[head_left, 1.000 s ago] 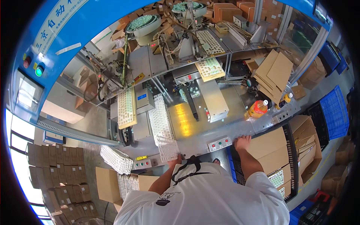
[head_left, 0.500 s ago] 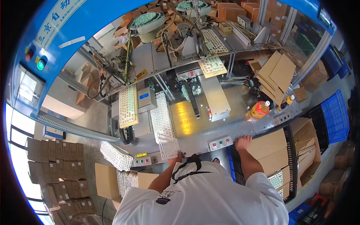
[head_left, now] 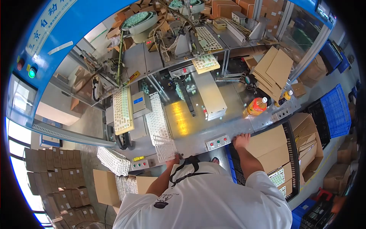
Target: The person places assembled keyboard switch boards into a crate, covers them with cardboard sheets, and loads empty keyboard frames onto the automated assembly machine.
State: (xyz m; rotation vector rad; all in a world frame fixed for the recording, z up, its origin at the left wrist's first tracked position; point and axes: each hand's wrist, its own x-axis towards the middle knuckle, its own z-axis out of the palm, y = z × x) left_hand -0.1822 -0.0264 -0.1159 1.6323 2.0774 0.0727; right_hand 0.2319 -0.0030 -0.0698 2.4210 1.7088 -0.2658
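My left hand is at the table's front edge, by the lower corner of a white keyboard frame. Its fingers are small and partly hidden, so I cannot tell whether they grip the frame. That frame overlaps the near end of more white keyboard frames lying on the table. Resting on the front edge, my right hand has its fingers apart and nothing in it. It is just right of a button panel with red and green buttons.
On the left, a keyboard with pale green keys sits in a fixture. Orange and dark bottles stand at right beside cardboard sheets. Loose keycaps lie mid-table. An open carton and a black crate flank me.
The whole scene has shifted slightly left in view as my head turned. Both hands stay at about the same places on the table edge.
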